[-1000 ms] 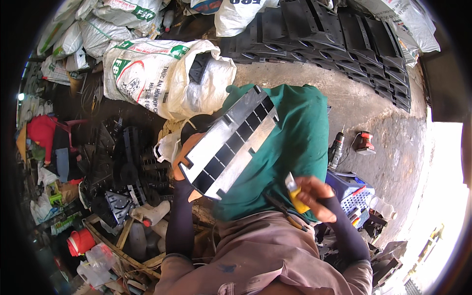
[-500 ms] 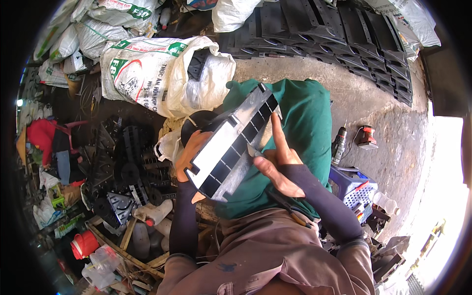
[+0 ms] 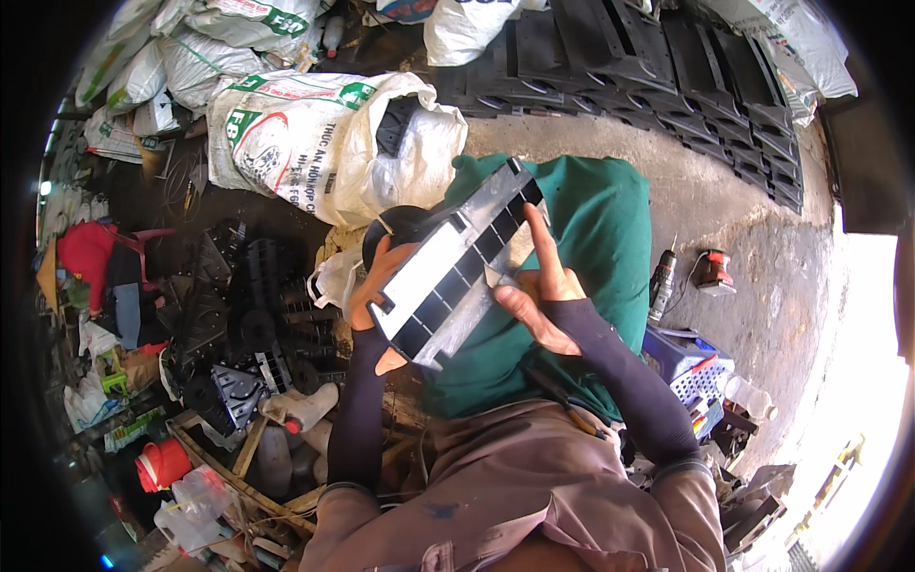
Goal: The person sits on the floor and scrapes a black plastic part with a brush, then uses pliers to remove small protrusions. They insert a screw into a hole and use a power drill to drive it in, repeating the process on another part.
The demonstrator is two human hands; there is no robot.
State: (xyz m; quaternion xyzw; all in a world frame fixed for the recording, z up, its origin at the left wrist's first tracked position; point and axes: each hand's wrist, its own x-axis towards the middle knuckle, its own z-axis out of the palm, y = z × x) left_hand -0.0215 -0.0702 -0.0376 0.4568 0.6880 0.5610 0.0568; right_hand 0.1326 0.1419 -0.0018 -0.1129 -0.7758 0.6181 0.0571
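Note:
A long black plastic part [image 3: 442, 301] with a row of rectangular sections and glossy, light-reflecting sides lies slantwise above my lap. My left hand [image 3: 366, 291] is closed round its left side and lower end, with some fingers hidden behind it. My right hand [image 3: 545, 296] is at the other side, its index finger stretched along the part's upper right edge. Between its thumb and curled fingers a small pointed blade [image 3: 492, 276] sticks out towards the part; its handle is hidden. Green cloth [image 3: 596, 248] covers my legs, and an orange-and-black handled tool [image 3: 583, 421] rests on my lap.
A white woven sack [image 3: 286, 143] holding black parts lies ahead on the left. Stacked black panels [image 3: 620, 76] fill the far right. A drill [image 3: 662, 283], a red power tool [image 3: 715, 273] and a blue plastic basket [image 3: 701, 377] stand right. A person in red [image 3: 88, 257] is far left.
The black part and both hands have shifted slightly up in the picture, along with a small shift of the whole view. Both grips look the same.

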